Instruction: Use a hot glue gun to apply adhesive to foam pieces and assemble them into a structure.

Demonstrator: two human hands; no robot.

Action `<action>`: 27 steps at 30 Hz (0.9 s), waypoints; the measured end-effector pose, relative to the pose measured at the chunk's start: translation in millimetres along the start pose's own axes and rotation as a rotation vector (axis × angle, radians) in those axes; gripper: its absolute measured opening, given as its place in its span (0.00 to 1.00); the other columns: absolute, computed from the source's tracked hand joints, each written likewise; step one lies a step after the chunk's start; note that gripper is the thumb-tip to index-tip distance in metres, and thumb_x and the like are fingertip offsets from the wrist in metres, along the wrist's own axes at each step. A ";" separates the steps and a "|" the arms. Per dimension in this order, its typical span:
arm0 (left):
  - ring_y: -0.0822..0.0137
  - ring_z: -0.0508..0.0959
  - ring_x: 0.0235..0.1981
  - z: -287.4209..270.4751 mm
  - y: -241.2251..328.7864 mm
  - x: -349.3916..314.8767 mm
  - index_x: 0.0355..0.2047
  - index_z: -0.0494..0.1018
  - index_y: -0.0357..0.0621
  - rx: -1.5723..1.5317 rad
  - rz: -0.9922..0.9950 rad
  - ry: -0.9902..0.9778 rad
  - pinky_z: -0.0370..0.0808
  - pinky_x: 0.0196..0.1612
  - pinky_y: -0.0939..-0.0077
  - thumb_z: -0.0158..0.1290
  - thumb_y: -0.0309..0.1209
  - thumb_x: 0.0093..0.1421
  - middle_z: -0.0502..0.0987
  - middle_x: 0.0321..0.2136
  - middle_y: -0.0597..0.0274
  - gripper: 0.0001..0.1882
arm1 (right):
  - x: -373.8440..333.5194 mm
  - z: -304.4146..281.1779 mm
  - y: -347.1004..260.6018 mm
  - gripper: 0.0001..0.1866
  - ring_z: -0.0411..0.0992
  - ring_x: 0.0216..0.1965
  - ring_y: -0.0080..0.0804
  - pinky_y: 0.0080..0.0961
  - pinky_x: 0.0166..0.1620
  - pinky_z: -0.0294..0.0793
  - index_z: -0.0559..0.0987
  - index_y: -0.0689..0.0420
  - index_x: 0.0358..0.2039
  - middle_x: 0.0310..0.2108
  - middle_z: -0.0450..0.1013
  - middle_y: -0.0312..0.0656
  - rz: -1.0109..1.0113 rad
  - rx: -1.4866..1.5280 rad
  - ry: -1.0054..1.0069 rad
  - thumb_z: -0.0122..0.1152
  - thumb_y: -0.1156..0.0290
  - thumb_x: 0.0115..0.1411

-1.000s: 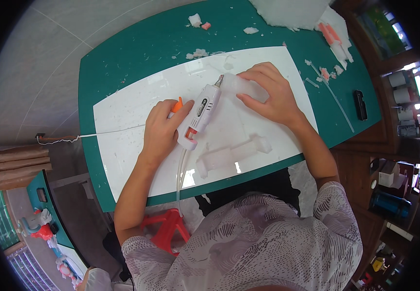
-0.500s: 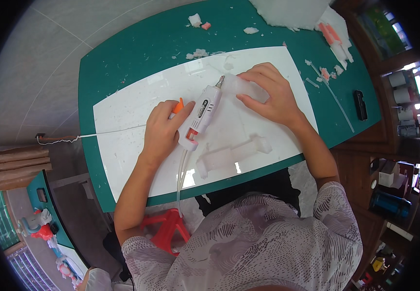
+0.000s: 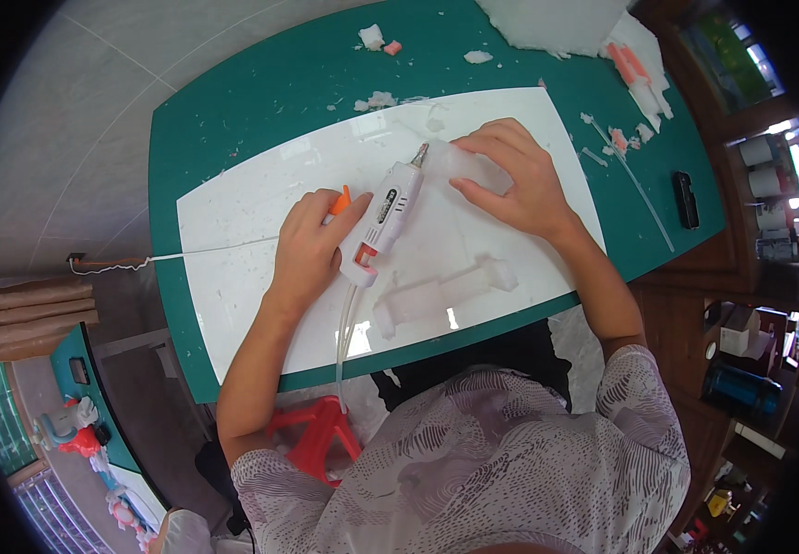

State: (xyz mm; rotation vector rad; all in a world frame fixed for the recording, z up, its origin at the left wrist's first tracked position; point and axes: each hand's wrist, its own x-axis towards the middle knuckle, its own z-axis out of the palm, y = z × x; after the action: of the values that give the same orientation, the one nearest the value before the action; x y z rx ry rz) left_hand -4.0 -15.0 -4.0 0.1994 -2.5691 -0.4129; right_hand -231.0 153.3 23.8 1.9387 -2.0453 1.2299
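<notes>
My left hand [image 3: 312,242] is closed round the handle of a white hot glue gun [image 3: 388,214] with an orange trigger. The gun's metal nozzle points away from me and ends beside a whitish, translucent foam piece [image 3: 476,171]. Thumb and fingers of my right hand [image 3: 520,180] grip that piece from its right side. Closer to me, a second pale, translucent piece with wider ends [image 3: 446,294] lies on the glossy white board [image 3: 242,231]. Clear glue sticks [image 3: 345,323] trail from the back of the gun over the table's near edge.
The board rests on a green table [image 3: 261,74]. White and pink scraps [image 3: 376,102] lie beyond it, with a large white foam block [image 3: 556,26] at the back. A black object [image 3: 686,200] sits at the right. A white cord [image 3: 205,252] runs left; a red stool [image 3: 321,439] stands below.
The glue gun's nozzle has shifted very slightly. Both hands and the foam pieces stay practically where they were.
</notes>
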 end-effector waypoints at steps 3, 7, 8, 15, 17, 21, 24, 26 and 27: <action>0.58 0.72 0.33 0.3 -0.2 -0.2 0.43 0.77 0.45 0.004 0.000 0.001 0.71 0.35 0.68 0.52 0.14 0.41 0.71 0.32 0.54 0.26 | -0.4 0.7 1.3 0.17 0.70 0.41 0.38 0.31 0.45 0.70 0.79 0.59 0.39 0.36 0.74 0.41 -0.005 0.003 0.009 0.69 0.69 0.48; 0.58 0.72 0.33 0.8 1.1 -0.5 0.43 0.77 0.46 0.002 -0.022 -0.005 0.71 0.35 0.68 0.52 0.14 0.40 0.71 0.33 0.54 0.26 | -0.1 0.7 1.5 0.17 0.71 0.41 0.38 0.31 0.45 0.71 0.79 0.59 0.39 0.35 0.74 0.42 -0.005 -0.001 0.016 0.69 0.69 0.48; 0.58 0.72 0.33 1.2 0.6 -0.8 0.43 0.77 0.46 0.001 -0.022 -0.005 0.71 0.35 0.68 0.52 0.14 0.40 0.71 0.33 0.54 0.26 | -0.1 0.8 1.3 0.17 0.71 0.41 0.38 0.31 0.45 0.71 0.79 0.59 0.39 0.35 0.74 0.42 -0.005 -0.002 0.015 0.69 0.69 0.48; 0.58 0.72 0.33 -0.7 0.5 -0.4 0.43 0.77 0.46 0.001 -0.013 -0.002 0.71 0.35 0.68 0.52 0.14 0.40 0.71 0.33 0.54 0.27 | 0.9 0.5 0.4 0.17 0.71 0.40 0.39 0.31 0.44 0.71 0.79 0.59 0.39 0.35 0.75 0.43 0.008 0.020 0.017 0.69 0.69 0.48; 0.58 0.72 0.33 -0.6 0.5 -0.4 0.43 0.77 0.45 0.004 -0.016 -0.007 0.71 0.36 0.68 0.52 0.14 0.40 0.71 0.32 0.54 0.26 | 1.2 0.6 0.6 0.17 0.72 0.40 0.39 0.31 0.44 0.72 0.79 0.59 0.39 0.35 0.75 0.43 0.009 0.030 0.019 0.69 0.69 0.48; 0.58 0.72 0.33 -0.8 0.6 -0.8 0.43 0.77 0.45 0.000 -0.009 0.001 0.71 0.35 0.68 0.52 0.14 0.41 0.71 0.32 0.54 0.26 | 1.1 0.1 1.0 0.17 0.72 0.40 0.39 0.30 0.43 0.72 0.79 0.59 0.39 0.35 0.76 0.43 0.007 0.038 0.020 0.69 0.69 0.49; 0.58 0.72 0.32 -0.3 0.3 -0.4 0.43 0.77 0.45 0.004 -0.001 0.007 0.70 0.34 0.68 0.52 0.14 0.41 0.71 0.32 0.54 0.26 | 0.9 -0.3 1.5 0.17 0.72 0.40 0.39 0.30 0.43 0.72 0.79 0.59 0.39 0.35 0.76 0.43 0.015 0.048 0.020 0.69 0.70 0.48; 0.58 0.71 0.32 -0.3 0.3 -0.4 0.43 0.77 0.46 0.006 0.005 0.011 0.70 0.34 0.68 0.52 0.14 0.41 0.71 0.32 0.54 0.26 | 0.9 -0.4 1.7 0.17 0.72 0.40 0.39 0.30 0.43 0.72 0.79 0.59 0.39 0.35 0.76 0.44 0.015 0.054 0.022 0.70 0.70 0.48; 0.59 0.71 0.32 -0.6 0.5 -0.5 0.43 0.77 0.46 0.006 0.001 0.011 0.70 0.34 0.68 0.52 0.14 0.41 0.70 0.32 0.55 0.26 | 1.0 -0.4 1.7 0.17 0.72 0.40 0.39 0.30 0.43 0.73 0.79 0.59 0.39 0.35 0.76 0.44 0.016 0.056 0.023 0.70 0.70 0.48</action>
State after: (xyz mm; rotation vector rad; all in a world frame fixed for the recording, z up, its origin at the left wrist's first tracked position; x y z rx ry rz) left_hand -3.2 -14.5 -3.6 0.2018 -2.5598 -0.4023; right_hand -232.9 152.5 23.7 1.9252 -2.0410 1.3209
